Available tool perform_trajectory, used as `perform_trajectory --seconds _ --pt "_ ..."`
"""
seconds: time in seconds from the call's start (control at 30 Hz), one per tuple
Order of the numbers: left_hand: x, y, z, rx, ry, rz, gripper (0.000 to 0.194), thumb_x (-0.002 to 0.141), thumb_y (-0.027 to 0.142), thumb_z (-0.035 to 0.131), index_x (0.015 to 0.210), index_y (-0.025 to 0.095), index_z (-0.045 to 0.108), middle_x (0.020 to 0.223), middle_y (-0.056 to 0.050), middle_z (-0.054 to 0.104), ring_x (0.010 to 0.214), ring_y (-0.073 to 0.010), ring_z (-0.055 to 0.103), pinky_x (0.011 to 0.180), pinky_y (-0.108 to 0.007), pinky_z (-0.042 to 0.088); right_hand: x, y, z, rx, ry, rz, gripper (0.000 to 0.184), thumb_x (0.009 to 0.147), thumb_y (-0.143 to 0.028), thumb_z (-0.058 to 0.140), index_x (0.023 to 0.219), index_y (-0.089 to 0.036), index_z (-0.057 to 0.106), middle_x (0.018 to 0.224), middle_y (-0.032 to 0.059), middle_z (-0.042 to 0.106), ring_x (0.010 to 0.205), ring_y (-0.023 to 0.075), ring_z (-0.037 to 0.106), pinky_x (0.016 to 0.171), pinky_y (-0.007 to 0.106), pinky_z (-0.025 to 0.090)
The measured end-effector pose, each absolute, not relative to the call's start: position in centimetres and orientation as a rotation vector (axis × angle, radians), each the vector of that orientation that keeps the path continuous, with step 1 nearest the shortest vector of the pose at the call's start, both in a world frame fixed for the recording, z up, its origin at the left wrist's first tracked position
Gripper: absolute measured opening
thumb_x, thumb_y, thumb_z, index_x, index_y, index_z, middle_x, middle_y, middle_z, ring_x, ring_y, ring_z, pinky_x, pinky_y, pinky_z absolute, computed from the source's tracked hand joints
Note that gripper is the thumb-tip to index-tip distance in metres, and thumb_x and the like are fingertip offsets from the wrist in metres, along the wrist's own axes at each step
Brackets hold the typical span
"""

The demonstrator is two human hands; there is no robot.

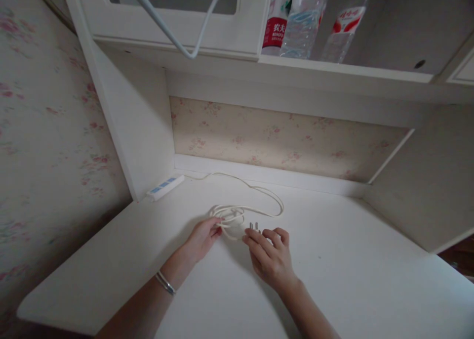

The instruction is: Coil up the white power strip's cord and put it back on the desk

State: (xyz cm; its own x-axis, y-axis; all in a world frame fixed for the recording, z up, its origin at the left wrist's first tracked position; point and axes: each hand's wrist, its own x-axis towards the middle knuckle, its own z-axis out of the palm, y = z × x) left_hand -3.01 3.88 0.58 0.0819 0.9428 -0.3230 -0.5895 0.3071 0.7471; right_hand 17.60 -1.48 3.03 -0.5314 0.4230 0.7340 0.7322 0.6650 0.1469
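Extension cord [226, 208] sits in loose loops near the middle of a white desk [318, 299], partly gathered at the fingers of the left hand [202, 237]. That hand's thumb and fingers are closed on the near strands; whether the loops there rest on the desktop or hang just above it, I cannot tell. The right hand [272, 255] is clamped on the plug [256, 226], whose body is mostly hidden behind the fingers, its metal prongs pointing away from the person. From the loops the cord swings out to the right, bends back and runs along the rear to a white power strip [166, 187] with blue socket faces, set beside the left side panel [138, 111]. Silver bangles [165, 283] circle the left wrist. Overhead, a shelf [344, 70] holds a bottle with a red-and-white label [274, 30] and two clear plastic bottles [300, 32]. Floral wallpaper [237, 136] shows behind.
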Motion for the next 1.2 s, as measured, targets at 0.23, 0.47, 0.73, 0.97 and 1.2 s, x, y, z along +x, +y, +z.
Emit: perform_trajectory --seconds 0.23,0.47,0.73,0.97,1.2 --pt "-2.2 2.9 0.4 0.676 0.856 1.148 0.021 0.067 0.015 0.067 0.088 0.014 0.063 0.084 -0.005 0.066 0.070 -0.0126 0.059 0.064 -0.023 0.046 17.2 -0.5 2.0 -0.897 -2.118 -0.280 0.037 0.082 -0.006 0.046 0.114 -0.022 0.056 0.120 0.0080 0.060 0.099 0.0194 0.057 0.081 0.035 0.049" --pt "-1.8 2.2 1.2 0.869 0.950 1.161 0.017 0.069 0.024 0.065 0.082 0.014 0.061 0.071 -0.001 0.060 0.063 -0.0113 0.054 0.059 -0.021 0.042 16.4 -0.8 1.9 -0.910 -2.151 -0.036 0.037 0.085 -0.017 0.050 0.121 -0.018 0.050 0.125 0.0117 0.055 0.114 0.0209 0.052 0.096 0.037 0.046" --pt "-1.7 1.7 2.0 0.899 0.864 1.115 0.028 0.073 0.033 0.065 0.095 0.017 0.059 0.088 -0.003 0.062 0.071 -0.0132 0.057 0.063 -0.025 0.047 16.6 -0.1 0.6 -1.033 -2.143 0.175 0.027 0.091 -0.021 0.044 0.115 -0.023 0.056 0.108 0.0092 0.058 0.091 0.0160 0.061 0.077 0.027 0.052" --pt "-1.9 1.2 3.0 1.206 1.004 1.056 0.035 0.080 0.048 0.055 0.089 0.015 0.062 0.075 -0.002 0.061 0.062 -0.0124 0.054 0.058 -0.023 0.041 16.4 0.0 0.9 -0.958 -2.040 0.598 0.023 0.086 -0.022 0.052 0.105 -0.023 0.065 0.096 0.0042 0.067 0.085 0.0150 0.062 0.076 0.024 0.049" --pt "-1.9 1.1 3.1 1.725 1.224 1.098 0.043 0.087 0.050 0.042 0.084 0.016 0.069 0.080 -0.005 0.066 0.083 -0.0186 0.057 0.079 -0.027 0.041 16.1 0.0 1.2 -1.057 -1.873 0.892 0.022 0.085 -0.025 0.051 0.092 -0.019 0.070 0.079 -0.0001 0.068 0.071 0.0129 0.059 0.066 0.020 0.044"
